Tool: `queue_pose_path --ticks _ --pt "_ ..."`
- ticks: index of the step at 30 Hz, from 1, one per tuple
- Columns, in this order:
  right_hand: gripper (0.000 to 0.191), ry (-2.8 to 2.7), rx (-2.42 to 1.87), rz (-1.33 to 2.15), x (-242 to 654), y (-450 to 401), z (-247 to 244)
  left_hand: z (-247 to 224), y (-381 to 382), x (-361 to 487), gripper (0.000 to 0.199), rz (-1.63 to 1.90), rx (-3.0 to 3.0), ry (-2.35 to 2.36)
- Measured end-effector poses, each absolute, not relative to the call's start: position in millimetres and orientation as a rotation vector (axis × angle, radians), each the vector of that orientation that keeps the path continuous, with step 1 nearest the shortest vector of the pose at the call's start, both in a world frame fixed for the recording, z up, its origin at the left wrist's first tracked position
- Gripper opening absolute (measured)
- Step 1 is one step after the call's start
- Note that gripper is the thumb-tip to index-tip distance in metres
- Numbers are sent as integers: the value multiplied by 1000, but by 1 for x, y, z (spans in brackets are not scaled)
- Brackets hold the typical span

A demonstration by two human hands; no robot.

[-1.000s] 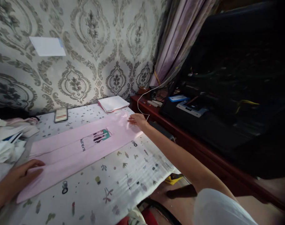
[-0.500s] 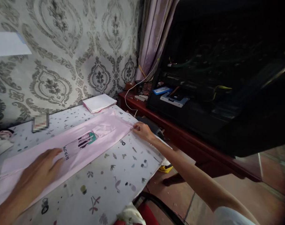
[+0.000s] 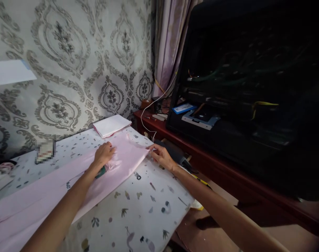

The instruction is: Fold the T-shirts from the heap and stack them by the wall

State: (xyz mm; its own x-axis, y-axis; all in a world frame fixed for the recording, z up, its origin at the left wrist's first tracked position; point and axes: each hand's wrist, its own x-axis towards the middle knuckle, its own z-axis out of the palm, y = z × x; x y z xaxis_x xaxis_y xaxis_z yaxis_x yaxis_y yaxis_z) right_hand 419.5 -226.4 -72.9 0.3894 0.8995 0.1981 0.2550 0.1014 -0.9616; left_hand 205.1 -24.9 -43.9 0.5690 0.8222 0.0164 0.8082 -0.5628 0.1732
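- Head view, nearest part: pink cloth (image 3: 130, 157) lies flat on the patterned sheet (image 3: 151, 199), its near-left end well short of the left hand (image 3: 103, 154) and running under that forearm.
- Long axis: slants from near-left of the left hand out to the right hand (image 3: 163, 157). Both hands sit toward the far-right end.
- Print: teal patch (image 3: 100, 172) just on the near side of the left hand, partly covered by the wrist.
- Left hand: fingers bent on top of the cloth, inward of the right-end corner, with small puckers just beside the fingertips. Can't tell if it grips or only presses.
- Right hand: thumb and fingers look closed on the corner, pinching it. Cloth stretches left from that pinch; this hand is the nearer one to the corner, left hand the nearer one to print and puckers.
- Past the left hand: folded white cloth (image 3: 113, 125), apart from both hands. Small blurred item (image 3: 45, 151) well off to its left.
- Past the right hand: white cable (image 3: 141, 115) and red-brown cabinet (image 3: 227, 168), black casing (image 3: 254, 171) on top.
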Motion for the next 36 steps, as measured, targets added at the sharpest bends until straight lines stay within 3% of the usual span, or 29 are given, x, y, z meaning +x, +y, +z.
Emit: queue_pose_path --ticks 7,14,22,25,30,36 --pt "32 -1100 -1389 768 427 -223 -78 -50 -19 217 16 189 2556 1295" --pt "25 -1333 -1551 615 438 -221 -93 -56 -2 206 14 564 2316 1154" --pt "47 -1469 -1796 436 436 -223 -85 -51 2 206 30 420 2261 1100" --pt "52 -1468 -1826 411 435 -222 -85 -50 2 208 25 322 2336 1095" --pt "53 -1465 -1835 362 435 -221 -90 -52 2 207 22 502 2437 1152" --pt "54 -1530 -1825 243 434 -221 -95 -52 -6 210 21 234 2629 1328"
